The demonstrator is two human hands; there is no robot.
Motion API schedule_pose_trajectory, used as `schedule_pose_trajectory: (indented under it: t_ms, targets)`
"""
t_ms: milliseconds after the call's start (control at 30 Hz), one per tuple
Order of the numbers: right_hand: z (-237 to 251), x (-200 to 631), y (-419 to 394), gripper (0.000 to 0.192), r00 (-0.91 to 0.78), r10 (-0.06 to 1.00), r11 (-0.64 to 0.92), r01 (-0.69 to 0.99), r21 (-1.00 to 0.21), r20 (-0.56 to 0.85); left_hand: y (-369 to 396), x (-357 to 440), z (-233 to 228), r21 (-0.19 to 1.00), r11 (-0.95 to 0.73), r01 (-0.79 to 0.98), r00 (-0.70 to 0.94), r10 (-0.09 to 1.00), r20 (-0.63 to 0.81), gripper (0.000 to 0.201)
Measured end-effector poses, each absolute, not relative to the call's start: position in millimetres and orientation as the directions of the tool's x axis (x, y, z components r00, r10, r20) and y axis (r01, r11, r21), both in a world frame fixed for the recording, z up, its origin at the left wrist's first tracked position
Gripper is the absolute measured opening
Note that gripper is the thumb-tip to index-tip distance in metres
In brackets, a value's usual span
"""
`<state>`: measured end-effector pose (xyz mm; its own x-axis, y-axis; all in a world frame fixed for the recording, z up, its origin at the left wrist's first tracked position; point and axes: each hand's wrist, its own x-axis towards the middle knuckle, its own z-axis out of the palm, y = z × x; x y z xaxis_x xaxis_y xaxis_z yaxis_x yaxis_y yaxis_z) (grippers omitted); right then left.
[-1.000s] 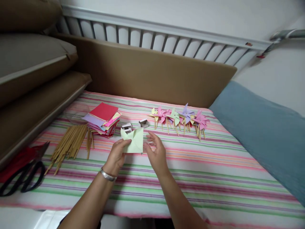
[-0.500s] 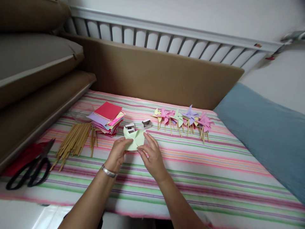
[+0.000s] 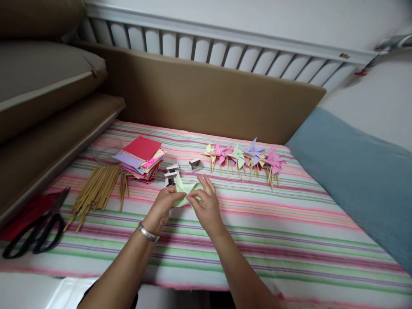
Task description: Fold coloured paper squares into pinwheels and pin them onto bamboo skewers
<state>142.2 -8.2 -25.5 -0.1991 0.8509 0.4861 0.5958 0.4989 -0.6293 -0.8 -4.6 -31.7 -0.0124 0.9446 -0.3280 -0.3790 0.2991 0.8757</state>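
A pale green paper pinwheel point(image 3: 183, 187), partly folded and without a stick, is held between my two hands just above the striped cloth. My left hand point(image 3: 165, 203) pinches its left side, thumb lying over the folded middle. With thumb and index finger, my right hand point(image 3: 205, 205) pinches a corner of the paper near the centre, its other fingers raised. Right behind the paper are small open white boxes point(image 3: 171, 175), one with dark little pieces inside. Another small open box point(image 3: 195, 165) stands a bit farther right.
Several finished pinwheels point(image 3: 238, 157) lie at the back right. To the left are a stack of coloured paper squares point(image 3: 143, 149), a pile of wooden sticks point(image 3: 95, 189) and black-handled scissors point(image 3: 38, 234) beside red material point(image 3: 24, 216). Brown cushions point(image 3: 61, 122) border the left.
My right hand has moved from the paper's right edge towards its centre, folding a corner inward. My left thumb has shifted onto the middle. The view has shifted slightly.
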Motion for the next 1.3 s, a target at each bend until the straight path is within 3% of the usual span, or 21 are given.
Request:
schedule_pose_trajectory:
  t_ms: [333,667,900,1033,1133,1233,1300]
  targets:
    - [-24,142,-8,0.007,-0.227,0.861,0.490,0.611,-0.622,0.455,-5,-4,-23,0.849,0.368,-0.379,0.095,0.928,-0.359,0.023]
    - [-23,141,-7,0.004,-0.197,0.899,0.422,0.632,-0.650,0.392,-6,-10,-24,0.839,0.371,-0.398,0.234,0.925,-0.299,0.024]
    - [-22,140,-7,0.004,-0.173,0.915,0.387,0.639,-0.665,0.365,-4,-9,-29,0.886,0.352,-0.303,0.119,0.936,-0.331,0.025]
    - [-14,145,-6,0.041,-0.147,0.921,0.372,0.607,-0.702,0.362,-3,-6,-28,0.929,0.323,-0.183,0.061,0.947,-0.317,0.016]
    - [-10,152,-4,0.061,-0.193,0.958,0.284,0.556,-0.781,0.211,-5,-3,-27,0.946,0.320,-0.053,0.108,0.944,-0.313,0.011]
    - [-12,158,-3,0.060,-0.284,0.959,0.146,0.479,-0.865,0.004,-7,0,-27,0.958,0.278,0.065,0.181,0.941,-0.285,0.012]
    - [-14,159,-4,0.056,-0.334,0.941,0.092,0.425,-0.900,-0.062,-8,1,-27,0.962,0.252,0.107,0.215,0.938,-0.270,0.014]
